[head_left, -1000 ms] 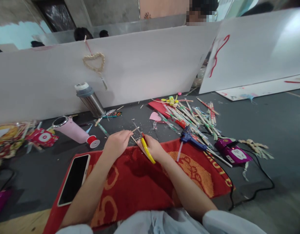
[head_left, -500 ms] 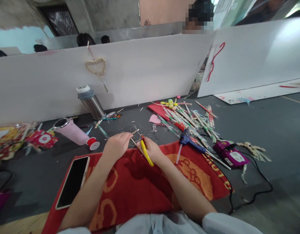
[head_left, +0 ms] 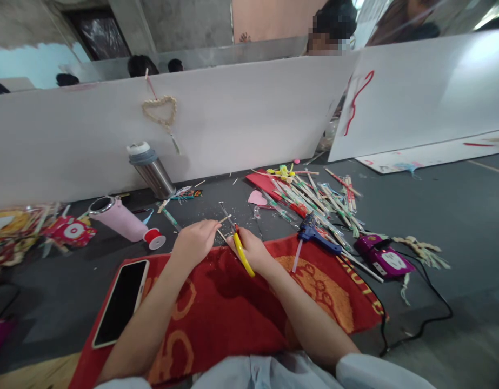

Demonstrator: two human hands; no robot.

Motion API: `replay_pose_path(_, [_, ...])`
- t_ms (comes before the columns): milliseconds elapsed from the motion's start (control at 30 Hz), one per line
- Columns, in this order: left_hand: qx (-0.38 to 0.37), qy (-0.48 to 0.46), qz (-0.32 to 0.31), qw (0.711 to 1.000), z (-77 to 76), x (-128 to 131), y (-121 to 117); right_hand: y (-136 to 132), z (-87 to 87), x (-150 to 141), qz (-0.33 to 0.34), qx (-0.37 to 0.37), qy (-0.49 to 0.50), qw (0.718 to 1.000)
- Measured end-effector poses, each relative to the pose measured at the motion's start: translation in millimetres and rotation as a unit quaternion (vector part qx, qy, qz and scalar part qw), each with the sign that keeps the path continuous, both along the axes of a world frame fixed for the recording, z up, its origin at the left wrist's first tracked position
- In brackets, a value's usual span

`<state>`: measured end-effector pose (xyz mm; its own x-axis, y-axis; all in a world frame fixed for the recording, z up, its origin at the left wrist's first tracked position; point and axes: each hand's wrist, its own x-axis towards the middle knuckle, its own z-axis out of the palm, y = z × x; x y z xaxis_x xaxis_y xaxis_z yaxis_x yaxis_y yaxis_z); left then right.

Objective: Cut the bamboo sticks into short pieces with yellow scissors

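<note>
My left hand (head_left: 195,243) is closed in a pinch on a thin pale wooden stick (head_left: 225,219), whose end juts out to the right of the fingertips. My right hand (head_left: 253,250) grips scissors with yellow handles (head_left: 243,255), their narrow blades pointing up and away from me, close beside the stick. Another thin pale length shows between the two hands; which hand holds it I cannot tell. Small pale bits are scattered on the dark table (head_left: 217,194) beyond the blades. Beneath my hands and forearms lies a red towel (head_left: 233,319) with orange patterns.
On the right are a blue glue gun (head_left: 319,237), a heap of wrapped sticks (head_left: 314,197) and a purple box (head_left: 385,256) with a black cable. A phone (head_left: 121,302), pink tumbler (head_left: 121,219), red spool (head_left: 155,239) and steel flask (head_left: 152,170) stand left. White panels (head_left: 241,119) rise behind.
Both hands, the stick and the scissors stay almost exactly where they were. Beyond the panel at the upper right, a person has shifted leftward.
</note>
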<state>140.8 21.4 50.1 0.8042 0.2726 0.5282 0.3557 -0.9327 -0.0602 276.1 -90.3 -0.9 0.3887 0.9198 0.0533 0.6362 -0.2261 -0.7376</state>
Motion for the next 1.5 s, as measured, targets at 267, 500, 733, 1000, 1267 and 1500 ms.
replay_pose_path(267, [-0.002,-0.005,-0.003,1.0,-0.6,0.6,-0.5,-1.1,1.3,-1.1,0.001,0.003,0.001,1.0])
replay_pose_path(500, [-0.025,-0.005,-0.016,1.0,6.4,-0.7,-0.1,-5.1,4.7,3.9,0.023,0.02,-0.014,0.999])
replay_pose_path(733, [-0.043,0.013,-0.033,0.998,9.3,-1.3,2.5,-9.1,13.8,5.0,0.035,-0.009,-0.024,0.999])
replay_pose_path(1000, [-0.015,0.013,-0.031,0.999,4.0,0.8,3.3,-4.8,17.3,0.1,-0.013,-0.064,-0.009,0.998])
replay_pose_path(1267, [-0.023,0.01,-0.022,0.999,1.9,1.6,3.5,-7.7,21.2,-0.6,-0.029,-0.08,-0.031,0.996])
replay_pose_path(1500, [-0.04,-0.001,0.02,0.999,-3.3,5.1,2.2,-6.4,16.5,1.1,-0.039,-0.066,-0.052,0.996])
